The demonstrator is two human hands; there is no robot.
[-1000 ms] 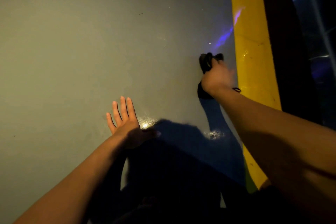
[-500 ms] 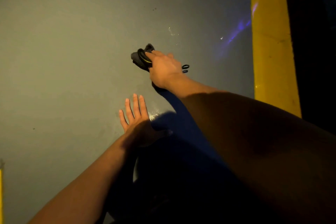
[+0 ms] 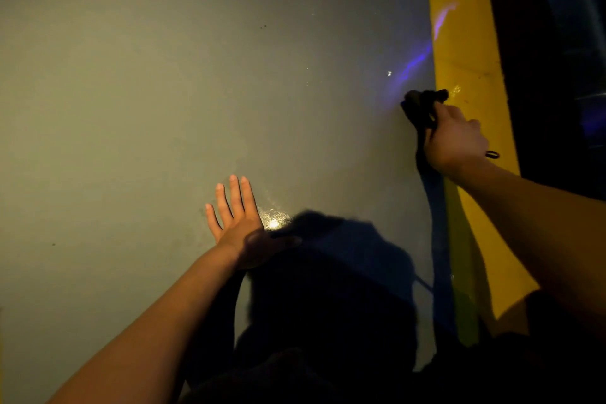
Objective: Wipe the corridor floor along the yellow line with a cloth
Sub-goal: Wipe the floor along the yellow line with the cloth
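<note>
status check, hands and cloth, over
Left hand flat on floor, fingers spread. Right hand grips dark cloth at yellow line edge. Nothing in the way.

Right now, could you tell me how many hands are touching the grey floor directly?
1. The left hand lies flat on the grey floor, fingers spread. The right hand grips the dark cloth at the yellow line instead.
</note>
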